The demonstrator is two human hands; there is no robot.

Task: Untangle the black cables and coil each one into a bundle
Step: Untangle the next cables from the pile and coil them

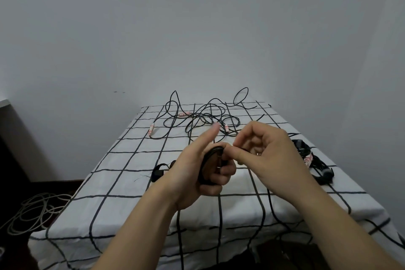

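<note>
a white cloth with a black grid (109, 193) covers the surface and hangs over its near edge. behind it rises a plain grey wall (197, 28). to the left, on the dark floor (54, 184), a loose coil of pale cable (35, 210) lies near the cloth's corner.

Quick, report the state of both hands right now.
Left hand: closed round a coiled black cable, thumb raised.
Right hand: fingers curled, apparently pinching the same cable right beside the coil.
</note>
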